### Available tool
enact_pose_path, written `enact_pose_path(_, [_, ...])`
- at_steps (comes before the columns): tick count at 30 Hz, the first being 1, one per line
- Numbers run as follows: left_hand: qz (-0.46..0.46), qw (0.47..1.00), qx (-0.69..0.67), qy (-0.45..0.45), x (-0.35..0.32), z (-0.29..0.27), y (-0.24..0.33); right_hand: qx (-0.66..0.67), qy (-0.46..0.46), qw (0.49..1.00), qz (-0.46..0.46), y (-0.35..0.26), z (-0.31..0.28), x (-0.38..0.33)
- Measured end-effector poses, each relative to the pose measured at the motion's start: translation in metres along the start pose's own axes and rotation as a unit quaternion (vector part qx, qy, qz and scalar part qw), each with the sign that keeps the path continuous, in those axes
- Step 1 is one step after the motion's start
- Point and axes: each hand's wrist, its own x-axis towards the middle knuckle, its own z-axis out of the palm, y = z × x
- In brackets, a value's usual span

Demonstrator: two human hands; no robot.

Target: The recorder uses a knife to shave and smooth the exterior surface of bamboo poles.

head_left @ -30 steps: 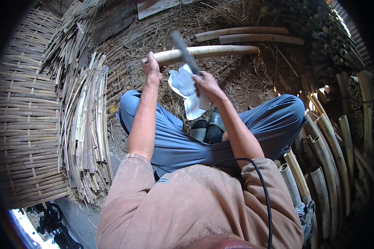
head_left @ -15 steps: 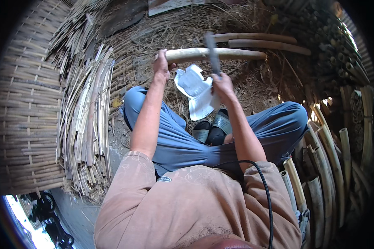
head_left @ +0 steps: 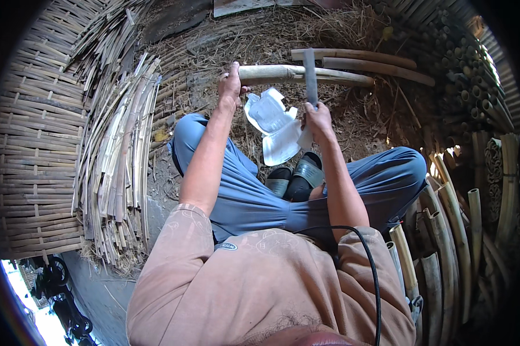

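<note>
My left hand (head_left: pixel 231 83) grips the left end of a pale bamboo pole (head_left: pixel 335 75) that lies across the straw-covered ground in front of me. My right hand (head_left: pixel 317 118) is closed on the handle of a long dark blade (head_left: pixel 310 75), held upright with its tip over the pole. A crumpled white plastic sheet (head_left: pixel 274 130) lies on the ground between my hands. I sit with my legs in blue trousers (head_left: pixel 242 196) spread, and dark sandals (head_left: pixel 297 176) on my feet.
A pile of split bamboo strips (head_left: pixel 118 150) lies to my left beside a woven bamboo mat (head_left: pixel 32 144). More bamboo poles (head_left: pixel 363 57) lie beyond the held one. Thick cut bamboo tubes (head_left: pixel 444 230) are stacked at my right. A black cable (head_left: pixel 372 271) runs over my shoulder.
The blade has swung from a tilt to the left to upright over the pole. My left hand keeps its grip on the pole's end.
</note>
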Motion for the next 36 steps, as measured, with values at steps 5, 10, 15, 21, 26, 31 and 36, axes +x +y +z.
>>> enact_pose_path(5, [0.000, 0.999, 0.031, -0.026, -0.004, 0.007, 0.003, 0.079, -0.122, 0.989, -0.010, -0.002, 0.004, 0.005])
enact_pose_path(10, [-0.009, 0.999, -0.006, -0.045, -0.007, 0.005, 0.007, -0.208, -0.032, 0.938, -0.277, -0.007, 0.037, -0.023])
enact_pose_path(15, [-0.022, 0.995, -0.048, -0.086, -0.009, 0.003, 0.007, -0.269, 0.014, 0.893, -0.362, 0.009, 0.051, -0.046])
enact_pose_path(21, [-0.036, 0.995, -0.074, -0.063, -0.010, 0.006, 0.010, -0.323, 0.012, 0.904, -0.281, 0.016, 0.023, -0.022])
enact_pose_path(26, [-0.040, 0.994, -0.076, -0.067, -0.005, 0.010, 0.010, -0.234, 0.050, 0.947, -0.214, 0.018, 0.023, -0.020])
enact_pose_path(31, [-0.027, 0.995, -0.086, -0.046, -0.003, 0.007, 0.006, -0.256, -0.032, 0.880, -0.398, 0.023, 0.036, -0.025])
enact_pose_path(36, [-0.080, 0.987, -0.117, -0.074, -0.005, 0.004, 0.004, -0.239, 0.095, 0.927, -0.272, 0.024, 0.025, -0.010])
